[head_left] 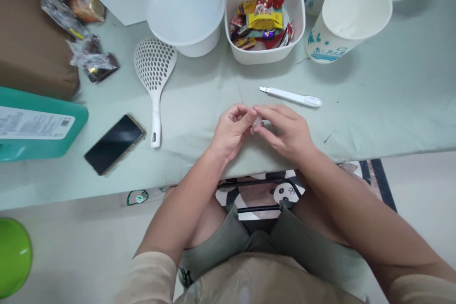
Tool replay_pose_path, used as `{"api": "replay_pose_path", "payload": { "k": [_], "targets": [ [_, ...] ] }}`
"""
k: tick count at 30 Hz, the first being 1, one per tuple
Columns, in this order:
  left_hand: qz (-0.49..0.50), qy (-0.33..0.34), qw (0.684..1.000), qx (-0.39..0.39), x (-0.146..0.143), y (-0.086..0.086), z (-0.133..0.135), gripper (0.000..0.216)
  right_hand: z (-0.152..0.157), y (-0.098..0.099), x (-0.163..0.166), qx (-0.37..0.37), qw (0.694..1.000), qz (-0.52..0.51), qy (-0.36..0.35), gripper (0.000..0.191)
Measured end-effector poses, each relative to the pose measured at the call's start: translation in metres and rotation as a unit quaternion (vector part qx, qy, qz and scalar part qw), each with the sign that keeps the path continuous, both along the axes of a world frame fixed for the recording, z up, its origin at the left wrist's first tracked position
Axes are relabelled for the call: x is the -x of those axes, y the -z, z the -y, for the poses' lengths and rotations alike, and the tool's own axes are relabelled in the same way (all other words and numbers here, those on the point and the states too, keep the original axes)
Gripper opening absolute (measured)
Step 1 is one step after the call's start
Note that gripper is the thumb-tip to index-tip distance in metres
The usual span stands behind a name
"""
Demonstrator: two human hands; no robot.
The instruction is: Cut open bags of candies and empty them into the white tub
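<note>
Both hands meet over the front part of the table. Between the fingertips is a small, translucent whitish piece (257, 123), too small and covered to name its kind. My left hand (233, 128) has thumb and bent fingers closed at its left side. My right hand (287, 128) pinches it from the right between thumb and fingers. Just beyond my right hand lies a white utility knife (290, 97) with a short bit of blade out at its left end. To the left of my hands rests a white slotted skimmer (156, 85), handle towards me.
Behind stand a white lidded tub (187, 9), a white box (245, 54) of wrapped sweets, and paper cups (335, 40). At left are a phone (114, 145), a green container (76, 123), a brown bag (28, 47) and wrapped snacks (101, 66). The table edge (263, 171) is close.
</note>
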State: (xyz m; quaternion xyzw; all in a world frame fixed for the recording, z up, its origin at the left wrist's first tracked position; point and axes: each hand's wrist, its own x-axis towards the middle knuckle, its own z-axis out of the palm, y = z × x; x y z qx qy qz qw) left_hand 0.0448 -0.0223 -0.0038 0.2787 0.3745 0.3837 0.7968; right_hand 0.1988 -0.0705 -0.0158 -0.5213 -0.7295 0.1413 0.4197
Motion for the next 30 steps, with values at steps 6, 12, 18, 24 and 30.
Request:
{"api": "replay_pose_path", "payload": {
  "k": [6,12,18,24,30],
  "targets": [
    [-0.019,-0.014,1.0,-0.009,-0.006,0.005,-0.003,0.044,0.001,-0.006,-0.001,0.024,0.995,0.095,0.035,0.039],
    [0.017,0.096,0.995,-0.034,-0.002,-0.001,0.001,0.041,-0.003,-0.013,-0.011,0.087,0.979,0.122,0.137,0.035],
    [0.001,0.077,0.997,-0.031,0.006,-0.005,-0.001,0.036,-0.011,-0.035,-0.045,-0.002,0.964,0.086,0.253,0.041],
    [0.01,0.071,0.997,-0.029,0.007,-0.006,-0.005,0.029,-0.062,-0.082,-0.106,-0.052,0.931,0.153,0.327,0.035],
    [0.013,0.058,0.998,-0.03,0.01,-0.012,-0.008,0.028,-0.094,-0.106,-0.138,0.208,0.894,0.191,0.348,0.043]
  ]
}}
